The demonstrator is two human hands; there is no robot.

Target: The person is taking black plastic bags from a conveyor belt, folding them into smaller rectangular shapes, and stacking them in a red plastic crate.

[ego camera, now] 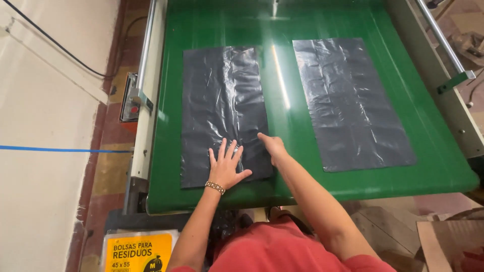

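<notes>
Our left hand (pixel 226 167) presses spread fingers (pixel 222 148) flat on the near end of a dark plastic bag (pixel 222 108); our right hand (pixel 273 146) touches its edge, gripping nothing. Thin, limp, probably slippery film, best pinched at a corner. A second bag (pixel 348 100) lies apart on the green tabletop (pixel 282 100).

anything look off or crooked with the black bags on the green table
Nothing is damaged or spilled. The right bag lies slanted, its lower end drifting right, while the left bag sits nearly straight under the left hand and right hand. Both are wrinkled on the green table.
</notes>
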